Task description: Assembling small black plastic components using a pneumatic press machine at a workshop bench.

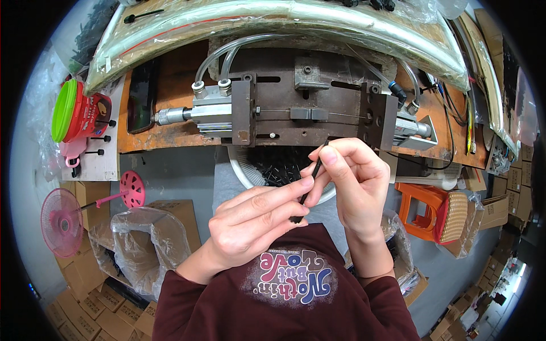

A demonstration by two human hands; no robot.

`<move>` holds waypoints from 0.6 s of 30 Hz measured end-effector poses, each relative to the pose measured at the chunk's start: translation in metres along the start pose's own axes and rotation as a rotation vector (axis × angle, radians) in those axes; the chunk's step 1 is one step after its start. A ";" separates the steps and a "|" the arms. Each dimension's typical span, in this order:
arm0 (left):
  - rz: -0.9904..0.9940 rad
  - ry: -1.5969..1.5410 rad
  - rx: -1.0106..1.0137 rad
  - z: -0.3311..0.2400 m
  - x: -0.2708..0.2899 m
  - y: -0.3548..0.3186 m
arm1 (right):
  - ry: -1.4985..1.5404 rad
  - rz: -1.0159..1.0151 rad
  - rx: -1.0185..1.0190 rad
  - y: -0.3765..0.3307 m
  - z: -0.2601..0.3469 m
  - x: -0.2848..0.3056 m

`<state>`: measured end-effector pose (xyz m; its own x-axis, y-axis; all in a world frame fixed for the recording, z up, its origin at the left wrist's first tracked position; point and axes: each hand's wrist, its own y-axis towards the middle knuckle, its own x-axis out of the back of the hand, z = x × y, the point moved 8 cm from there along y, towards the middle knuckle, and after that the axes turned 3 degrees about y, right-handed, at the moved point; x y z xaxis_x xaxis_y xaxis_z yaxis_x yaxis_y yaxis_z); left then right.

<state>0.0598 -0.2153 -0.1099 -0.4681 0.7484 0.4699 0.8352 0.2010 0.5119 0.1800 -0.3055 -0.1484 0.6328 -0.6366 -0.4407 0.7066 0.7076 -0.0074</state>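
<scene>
A slim black rod-like part [317, 169] with a thicker lower end slants between my hands, in front of the bench edge. My right hand [359, 184] pinches its upper end between thumb and fingertips. Around the lower part, the fingers of my left hand [247, 223] are pressed together, and the thick end pokes out below them. Just beyond my hands stands a dark metal fixture [278, 131] with two small grey blocks [309, 114] meeting at its middle. Under the bench edge, a white round basket [243, 175] holds many thin black pieces, partly hidden by my hands.
Air cylinders [213, 116] with clear hoses flank the fixture. At left are a red tub with a green rim [67, 111], a pink fan [61, 221] and a plastic-lined carton [151, 238]. An orange stool [418, 207] stands at right.
</scene>
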 end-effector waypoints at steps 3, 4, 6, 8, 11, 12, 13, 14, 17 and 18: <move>0.014 0.041 -0.040 -0.001 -0.002 0.004 | 0.042 -0.021 -0.052 0.000 -0.005 0.005; 0.009 0.058 -0.043 0.000 -0.003 0.006 | 0.060 -0.028 -0.075 0.000 -0.007 0.007; -0.002 0.094 -0.049 -0.001 -0.004 0.009 | 0.074 -0.009 -0.106 -0.003 -0.014 0.007; 0.004 0.123 -0.072 0.002 -0.009 0.011 | 0.029 -0.022 -0.117 -0.006 -0.019 0.014; -0.025 0.255 -0.065 0.009 -0.018 0.017 | -0.165 -0.118 -0.090 -0.010 -0.016 0.030; -0.040 0.313 -0.058 0.011 -0.022 0.019 | -0.231 -0.148 -0.067 -0.014 -0.014 0.033; -0.038 0.385 -0.039 0.018 -0.027 0.022 | -0.296 -0.178 -0.043 -0.019 -0.014 0.037; -0.035 0.421 -0.039 0.022 -0.033 0.023 | -0.362 -0.208 -0.020 -0.024 -0.013 0.040; -0.043 0.540 -0.053 0.031 -0.043 0.024 | -0.420 -0.204 -0.024 -0.038 -0.021 0.048; -0.031 0.561 -0.044 0.032 -0.045 0.025 | -0.428 -0.206 -0.030 -0.043 -0.024 0.050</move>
<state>0.1111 -0.2232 -0.1412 -0.5841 0.2897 0.7582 0.8114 0.1823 0.5554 0.1738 -0.3605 -0.1919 0.5583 -0.8295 -0.0176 0.8258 0.5576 -0.0848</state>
